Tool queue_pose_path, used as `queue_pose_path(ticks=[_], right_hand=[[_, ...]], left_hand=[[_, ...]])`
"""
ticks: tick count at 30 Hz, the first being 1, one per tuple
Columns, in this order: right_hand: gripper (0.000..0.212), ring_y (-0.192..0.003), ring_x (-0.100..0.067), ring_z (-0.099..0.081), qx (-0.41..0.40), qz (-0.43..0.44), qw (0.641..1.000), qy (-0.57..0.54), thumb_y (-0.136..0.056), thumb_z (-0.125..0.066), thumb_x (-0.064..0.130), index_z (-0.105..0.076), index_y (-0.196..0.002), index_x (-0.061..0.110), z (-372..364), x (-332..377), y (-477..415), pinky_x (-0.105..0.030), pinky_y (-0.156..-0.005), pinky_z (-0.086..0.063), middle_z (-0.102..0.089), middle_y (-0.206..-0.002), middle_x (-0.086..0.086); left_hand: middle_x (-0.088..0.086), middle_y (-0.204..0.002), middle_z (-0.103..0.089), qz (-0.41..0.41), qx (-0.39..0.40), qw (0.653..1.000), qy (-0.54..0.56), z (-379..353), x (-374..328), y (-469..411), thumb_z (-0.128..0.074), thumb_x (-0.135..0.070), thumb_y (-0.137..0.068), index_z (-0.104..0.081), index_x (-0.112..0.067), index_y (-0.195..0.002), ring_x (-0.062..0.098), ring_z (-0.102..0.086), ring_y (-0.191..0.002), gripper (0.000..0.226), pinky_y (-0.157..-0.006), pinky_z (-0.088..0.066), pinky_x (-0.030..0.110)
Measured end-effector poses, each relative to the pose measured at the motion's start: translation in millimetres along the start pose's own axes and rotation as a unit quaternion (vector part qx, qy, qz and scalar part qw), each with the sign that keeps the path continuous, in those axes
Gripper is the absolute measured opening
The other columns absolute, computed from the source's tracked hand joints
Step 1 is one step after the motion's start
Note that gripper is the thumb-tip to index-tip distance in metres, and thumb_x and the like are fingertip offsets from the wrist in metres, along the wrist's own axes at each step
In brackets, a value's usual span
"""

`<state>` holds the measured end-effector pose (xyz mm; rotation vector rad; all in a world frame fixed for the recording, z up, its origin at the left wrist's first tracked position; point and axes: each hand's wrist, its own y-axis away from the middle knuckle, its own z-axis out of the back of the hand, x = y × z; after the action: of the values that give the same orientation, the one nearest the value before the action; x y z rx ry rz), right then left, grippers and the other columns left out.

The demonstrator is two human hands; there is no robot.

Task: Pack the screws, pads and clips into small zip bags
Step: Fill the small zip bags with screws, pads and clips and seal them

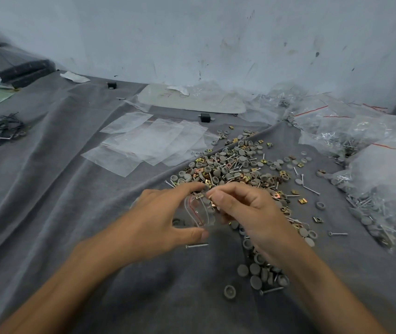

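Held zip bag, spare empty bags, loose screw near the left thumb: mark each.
held zip bag (201, 213): head view, clear wall beside its red stripe.
spare empty bags (153, 141): head view, middle of the spread.
loose screw (197, 245): head view, mid-shank.

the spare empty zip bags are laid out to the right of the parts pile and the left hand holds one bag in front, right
Not quite: the head view shows the spare empty zip bags left of the parts pile, not right. The left hand does hold one small bag in front.
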<state>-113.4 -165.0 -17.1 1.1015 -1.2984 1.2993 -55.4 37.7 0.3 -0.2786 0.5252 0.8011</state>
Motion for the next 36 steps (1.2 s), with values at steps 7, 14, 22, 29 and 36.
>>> queue_pose_path(ticks=[7,14,22,29,36], right_hand=[[0.017,-0.075,-0.01,-0.066,0.012,0.029,0.993,0.116,-0.093,-0.072,0.019,-0.079,-0.104,0.028,-4,0,4,-0.023,-0.068,-0.056,-0.075,-0.087,0.002],[0.022,-0.091,-0.006,-0.073,0.011,0.049,0.989,0.141,-0.094,-0.071,0.011,-0.071,-0.108,0.027,-7,-2,4,-0.019,-0.076,-0.055,-0.077,-0.095,0.008],[0.012,-0.08,-0.006,-0.07,-0.164,0.087,0.95,0.252,-0.094,-0.071,0.022,-0.072,-0.097,0.033,53,9,-14,-0.02,-0.067,-0.056,-0.075,-0.087,0.012],[0.013,-0.094,-0.001,-0.059,-0.063,0.016,0.877,0.476,-0.096,-0.068,0.026,-0.075,-0.106,0.031,70,-12,-29,-0.026,-0.083,-0.048,-0.066,-0.104,0.015],[0.031,-0.118,-0.023,-0.049,0.005,-0.03,0.816,0.578,-0.104,-0.053,0.016,-0.07,-0.124,0.031,73,-19,-41,-0.039,-0.1,-0.043,-0.056,-0.12,0.002]], left_hand=[[-0.027,-0.145,-0.048,-0.004,-0.015,1.0,0.008,-1,-1,3,-0.073,-0.065,-0.077,-0.032,-0.052,-0.147,0.006,-0.038,-0.139,0.082,-0.117,-0.031,0.041],[-0.023,-0.143,-0.051,-0.001,-0.007,1.0,0.013,-2,1,0,-0.07,-0.07,-0.075,-0.031,-0.051,-0.147,0.011,-0.041,-0.139,0.084,-0.115,-0.033,0.043],[-0.024,-0.141,-0.052,0.004,-0.012,1.0,-0.012,-1,0,3,-0.069,-0.07,-0.075,-0.026,-0.056,-0.146,0.006,-0.04,-0.133,0.085,-0.114,-0.031,0.035],[-0.022,-0.129,-0.062,-0.003,-0.019,1.0,-0.002,-2,-2,2,-0.075,-0.061,-0.077,-0.03,-0.055,-0.145,-0.01,-0.038,-0.113,0.081,-0.103,-0.03,0.024],[-0.02,-0.139,-0.057,-0.004,-0.023,1.0,-0.004,-1,1,1,-0.075,-0.059,-0.079,-0.03,-0.053,-0.147,0.006,-0.047,-0.134,0.082,-0.115,-0.033,0.039]])
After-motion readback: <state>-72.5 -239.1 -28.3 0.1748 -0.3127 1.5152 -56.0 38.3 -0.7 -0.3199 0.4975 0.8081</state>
